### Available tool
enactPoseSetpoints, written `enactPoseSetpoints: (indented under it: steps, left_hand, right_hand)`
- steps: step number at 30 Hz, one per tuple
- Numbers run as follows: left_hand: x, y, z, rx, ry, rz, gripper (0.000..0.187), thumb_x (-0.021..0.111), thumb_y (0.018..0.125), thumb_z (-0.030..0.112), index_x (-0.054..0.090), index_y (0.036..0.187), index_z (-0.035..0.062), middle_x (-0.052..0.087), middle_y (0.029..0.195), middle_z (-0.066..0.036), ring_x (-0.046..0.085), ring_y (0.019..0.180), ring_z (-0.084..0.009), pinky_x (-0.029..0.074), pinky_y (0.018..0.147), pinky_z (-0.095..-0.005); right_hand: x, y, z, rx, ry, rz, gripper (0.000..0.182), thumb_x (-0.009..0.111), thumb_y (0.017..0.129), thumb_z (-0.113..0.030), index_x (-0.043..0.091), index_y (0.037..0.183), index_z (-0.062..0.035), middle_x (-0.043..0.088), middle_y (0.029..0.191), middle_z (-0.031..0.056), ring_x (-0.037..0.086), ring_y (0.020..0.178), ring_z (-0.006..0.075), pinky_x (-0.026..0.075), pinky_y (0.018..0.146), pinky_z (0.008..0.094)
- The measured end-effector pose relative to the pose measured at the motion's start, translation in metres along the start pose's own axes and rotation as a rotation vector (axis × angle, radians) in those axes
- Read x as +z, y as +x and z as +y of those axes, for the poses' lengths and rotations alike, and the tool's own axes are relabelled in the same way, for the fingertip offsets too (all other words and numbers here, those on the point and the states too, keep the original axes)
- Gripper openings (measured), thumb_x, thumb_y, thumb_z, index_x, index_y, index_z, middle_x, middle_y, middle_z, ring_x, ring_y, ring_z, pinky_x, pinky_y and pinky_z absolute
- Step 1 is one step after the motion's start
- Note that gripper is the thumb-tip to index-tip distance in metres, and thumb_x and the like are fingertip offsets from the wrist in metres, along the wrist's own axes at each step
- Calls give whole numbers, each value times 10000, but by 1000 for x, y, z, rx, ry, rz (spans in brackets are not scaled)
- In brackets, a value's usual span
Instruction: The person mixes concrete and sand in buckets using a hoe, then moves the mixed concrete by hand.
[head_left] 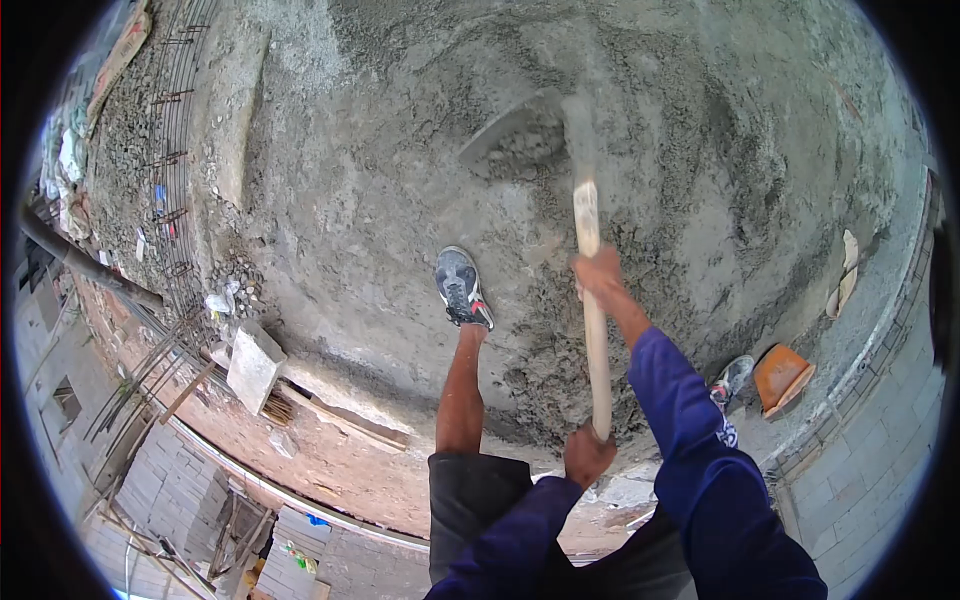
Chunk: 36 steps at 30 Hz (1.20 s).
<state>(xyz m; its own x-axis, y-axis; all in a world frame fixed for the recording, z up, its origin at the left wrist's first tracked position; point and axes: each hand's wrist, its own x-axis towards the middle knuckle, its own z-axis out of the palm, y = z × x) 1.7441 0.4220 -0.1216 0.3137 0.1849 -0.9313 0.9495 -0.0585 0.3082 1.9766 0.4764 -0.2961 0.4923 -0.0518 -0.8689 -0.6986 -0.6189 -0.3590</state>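
Note:
Both of my hands grip the pale wooden handle of a hoe (593, 340). My left hand (588, 455) is closed around its near end, close to my legs. Farther up, my right hand (598, 272) wraps round the middle of the handle. The handle's far part is coated grey. Beside its far end, to the left, the hoe's blade (495, 130) lies in wet grey mortar (400, 190), with a lump of mortar (525, 150) against it. Part of the blade is buried or hidden by the mix.
My left shoe (458, 285) stands in the mortar; my right shoe (735, 378) is beside an orange container (782, 380). Steel bars (172, 130) run along the left. A pale block (255, 365) and a pole (90, 262) lie lower left. A curb (865, 365) borders the right.

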Motion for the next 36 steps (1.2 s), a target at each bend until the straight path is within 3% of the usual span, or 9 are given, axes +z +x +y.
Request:
enactPoseSetpoints:
  steps: [4, 7, 13, 14, 18, 22, 25, 30, 36]
  left_hand:
    - [77, -101, -55, -207, 16, -218, 450, 690, 754, 286, 624, 1109, 17, 684, 962, -268, 650, 962, -450, 529, 837, -501]
    - [94, -163, -127, -271, 166, -583, 781, 589, 803, 300, 336, 1496, 41, 497, 1387, -310, 454, 1342, -397, 370, 1115, -437]
    - [116, -171, -179, -297, 589, -392, 379, 711, 755, 295, 666, 1096, 135, 717, 944, -188, 694, 953, -371, 519, 876, -500]
    - [122, -141, -146, -37, 616, -223, 234, 711, 761, 279, 674, 944, 137, 691, 708, -136, 693, 669, -364, 551, 668, -502]
    - [160, 1, 19, 484, 575, 119, 259, 763, 713, 215, 640, 915, 108, 665, 693, -181, 674, 660, -387, 541, 588, -461]
    - [181, 91, 207, 672, 326, 26, 228, 752, 792, 227, 672, 906, 46, 693, 756, -189, 691, 697, -381, 554, 652, -442]
    - [191, 120, 289, 630, 112, -186, 326, 783, 815, 275, 608, 820, 0, 616, 633, -78, 586, 488, -188, 498, 501, -356]
    - [213, 72, 299, 108, -262, -422, 330, 795, 833, 272, 542, 805, 63, 465, 556, 32, 422, 417, -57, 291, 339, -235]
    - [169, 0, 158, 31, -148, -420, 381, 786, 854, 290, 564, 658, 51, 502, 554, 29, 422, 461, -50, 318, 415, -263]
  right_hand:
    - [-50, -79, 147, 31, -39, 90, 292, 690, 748, -62, 625, 1006, 57, 651, 774, 137, 644, 609, 210, 507, 503, 368]
    - [-83, -169, 215, 326, 150, 36, 297, 709, 753, -59, 608, 1018, 26, 644, 702, 96, 628, 522, 183, 491, 445, 340]
    - [-160, -219, 238, 342, 787, 173, 232, 676, 776, 44, 505, 916, -25, 536, 612, 58, 525, 415, 155, 425, 357, 320]
    - [-190, -198, 217, 279, 768, 196, 231, 666, 779, 59, 494, 912, -19, 538, 617, 68, 523, 408, 161, 432, 361, 321]
    - [-326, -73, 105, -162, 940, 190, 260, 666, 850, -46, 464, 1005, 8, 525, 640, 49, 508, 422, 137, 434, 372, 300]
    - [-432, 37, 7, -514, 790, 399, 387, 641, 855, -101, 433, 1132, 72, 537, 705, 77, 557, 534, 159, 493, 444, 314]
    - [-476, 108, -32, -502, 514, 477, 322, 642, 837, -122, 539, 986, 144, 612, 721, 163, 647, 614, 242, 558, 536, 392]
    - [-480, 157, -17, -256, 224, 356, 344, 684, 789, -99, 586, 970, 177, 642, 766, 198, 669, 627, 287, 580, 544, 421]
    - [-393, 103, 56, 14, 571, 262, 198, 632, 740, 62, 620, 909, 164, 614, 703, 173, 572, 463, 241, 496, 405, 366]
